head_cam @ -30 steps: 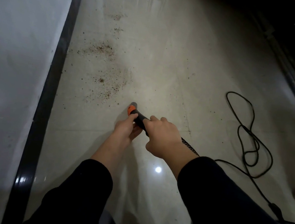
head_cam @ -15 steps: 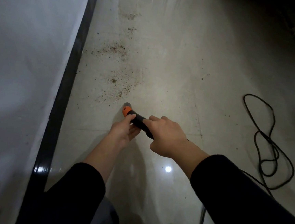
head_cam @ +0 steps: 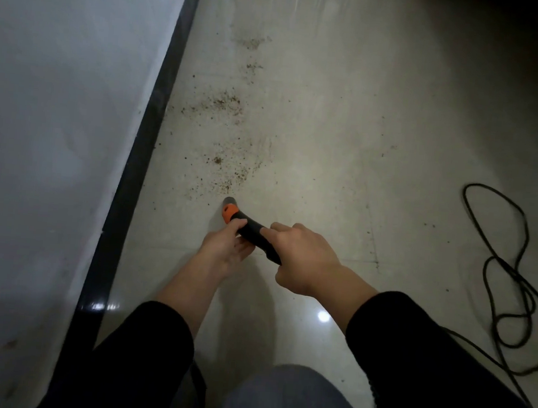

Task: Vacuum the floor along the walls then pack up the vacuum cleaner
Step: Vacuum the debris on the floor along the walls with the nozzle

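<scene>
A person bends over a pale, glossy tiled floor (head_cam: 333, 128) and holds the black vacuum nozzle with the orange tip (head_cam: 231, 214) in both hands. The left hand (head_cam: 224, 248) grips the nozzle just behind the orange part, with the thumb on top and the fingers curled under it. The right hand (head_cam: 302, 258) is closed around the black tube a little further back, and the knuckles are turned up. Both arms are in black sleeves (head_cam: 158, 340), pushed back from the wrists.

A shiny black skirting strip (head_cam: 133, 172) runs along the foot of the white wall (head_cam: 57, 120). The nozzle is near this strip but apart from it, and its grey mouth is low over the floor. I cannot tell whether it touches the tiles.

Small brown crumbs of dirt (head_cam: 228, 167) lie scattered on the floor just in front of the nozzle mouth. More patches follow the strip further ahead, and a few grains lie close against the strip itself.

A thin black power cable (head_cam: 508, 273) lies in loose loops on the floor, well apart from the strip, on the side of the person's right arm. A small bright reflection of a lamp (head_cam: 323, 316) shines on the tiles under the right wrist. A knee in grey trousers (head_cam: 293, 398) shows below the arms.
</scene>
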The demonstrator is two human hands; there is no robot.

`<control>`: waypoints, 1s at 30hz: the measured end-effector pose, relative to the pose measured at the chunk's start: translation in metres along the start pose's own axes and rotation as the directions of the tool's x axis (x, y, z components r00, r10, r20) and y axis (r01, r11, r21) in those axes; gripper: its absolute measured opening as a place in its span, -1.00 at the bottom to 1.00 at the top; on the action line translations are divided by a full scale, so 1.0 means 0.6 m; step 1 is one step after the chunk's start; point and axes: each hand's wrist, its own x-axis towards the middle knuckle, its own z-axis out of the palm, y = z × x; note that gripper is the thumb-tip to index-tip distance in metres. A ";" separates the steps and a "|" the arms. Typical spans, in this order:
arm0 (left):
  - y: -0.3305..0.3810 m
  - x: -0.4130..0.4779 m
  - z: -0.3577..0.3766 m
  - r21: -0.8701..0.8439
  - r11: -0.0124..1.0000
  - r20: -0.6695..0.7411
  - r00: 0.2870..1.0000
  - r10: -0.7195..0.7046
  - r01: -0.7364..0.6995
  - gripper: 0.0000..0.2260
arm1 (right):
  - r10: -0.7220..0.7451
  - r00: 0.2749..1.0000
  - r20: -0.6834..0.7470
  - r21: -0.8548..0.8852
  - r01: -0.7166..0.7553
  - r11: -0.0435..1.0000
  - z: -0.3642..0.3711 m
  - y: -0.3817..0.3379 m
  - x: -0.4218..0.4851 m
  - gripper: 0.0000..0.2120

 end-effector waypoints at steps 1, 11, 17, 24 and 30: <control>0.002 -0.003 0.006 0.005 1.000 -0.009 1.000 -0.005 0.005 -0.68 | -0.002 1.000 0.001 0.001 0.002 1.000 -0.002 0.004 0.000 -0.61; 0.041 -0.009 0.015 0.044 0.998 -0.091 0.995 -0.037 0.041 -0.67 | -0.074 0.996 0.050 0.002 0.074 0.997 -0.029 0.011 0.030 -0.59; 0.063 0.007 -0.034 0.009 0.999 -0.093 0.995 -0.043 0.044 -0.65 | -0.129 0.991 0.035 -0.009 0.129 0.992 -0.019 -0.021 0.062 -0.60; 0.069 0.001 -0.058 -0.024 0.999 -0.055 0.997 -0.048 0.047 -0.75 | -0.163 0.985 0.065 -0.035 0.165 0.986 -0.032 -0.040 0.070 -0.58; 0.074 0.006 -0.087 -0.120 0.991 -0.069 0.996 -0.059 0.051 -0.88 | -0.228 0.970 0.089 -0.056 0.233 0.971 -0.042 -0.074 0.086 -0.59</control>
